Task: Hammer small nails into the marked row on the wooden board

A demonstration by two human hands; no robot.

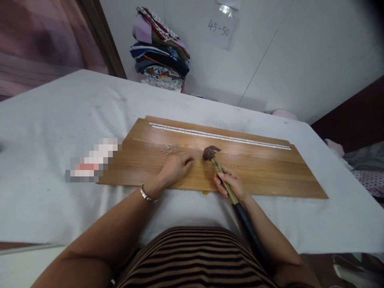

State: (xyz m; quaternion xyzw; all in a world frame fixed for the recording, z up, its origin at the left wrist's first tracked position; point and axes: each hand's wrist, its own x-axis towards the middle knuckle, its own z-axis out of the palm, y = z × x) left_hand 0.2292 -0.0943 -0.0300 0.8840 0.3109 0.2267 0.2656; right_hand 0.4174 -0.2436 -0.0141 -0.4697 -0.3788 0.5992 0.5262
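Note:
My right hand (230, 183) is wrapped round the handle of a claw hammer (228, 191), partway up from its black grip. The rusty hammer head is just above a wooden board (270, 176); whether it touches the wood I cannot tell. To its left, my left hand (176, 166) rests over the board with fingers curled and pinched; anything between the fingertips is too small to make out. Several loose nails (168, 152) lie just beyond my left hand. A row of small dark dots (234, 166) runs across the board right of the hammer head.
Two white ruler-like strips (222, 137) run along the board's far side. The board lies on a white-covered table (66, 112). Folded cloths (162, 48) are stacked by the wall behind. A pixelated patch covers something at the board's left end.

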